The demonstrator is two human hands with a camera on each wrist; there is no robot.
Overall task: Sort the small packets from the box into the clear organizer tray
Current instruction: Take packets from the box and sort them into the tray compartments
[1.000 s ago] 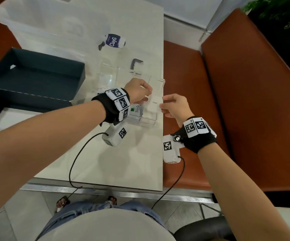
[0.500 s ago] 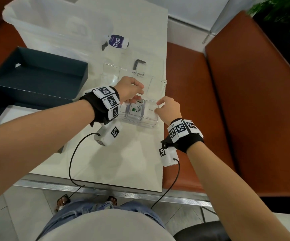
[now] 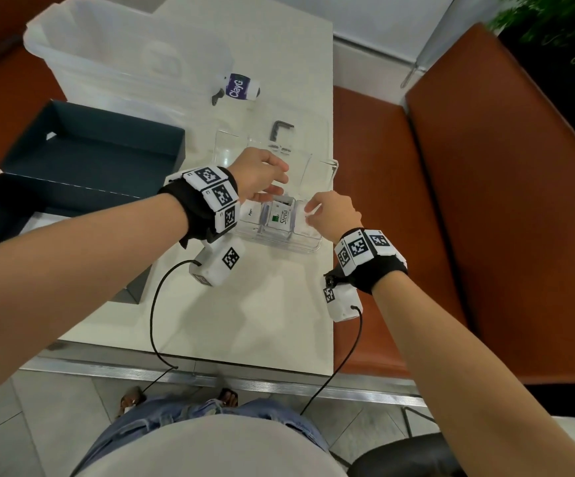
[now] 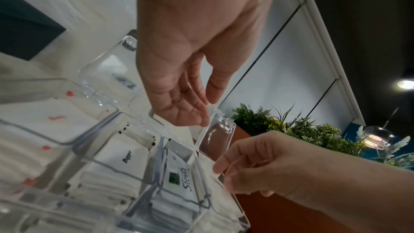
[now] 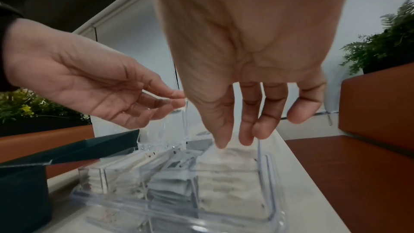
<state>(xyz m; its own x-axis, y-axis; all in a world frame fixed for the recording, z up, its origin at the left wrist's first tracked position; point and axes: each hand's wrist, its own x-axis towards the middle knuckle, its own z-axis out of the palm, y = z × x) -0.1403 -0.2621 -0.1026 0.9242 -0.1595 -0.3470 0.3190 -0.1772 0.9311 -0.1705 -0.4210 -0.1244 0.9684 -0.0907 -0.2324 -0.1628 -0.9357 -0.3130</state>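
Pinching the upright clear lid with our left hand, we keep the right hand, fingers relaxed, pressing white packets flat in the organizer tray's right compartment before closing.

Clear organizer tray, white packets (green-marked)

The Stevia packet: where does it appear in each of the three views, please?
Head: Stevia packet at centre, in the tray's middle compartment, between the hands.
Left wrist: low centre, label sideways, in the compartment left of the right hand.
Right wrist: the label cannot be read; grey packets fill the middle compartment.
Shared landmark: the clear tray.
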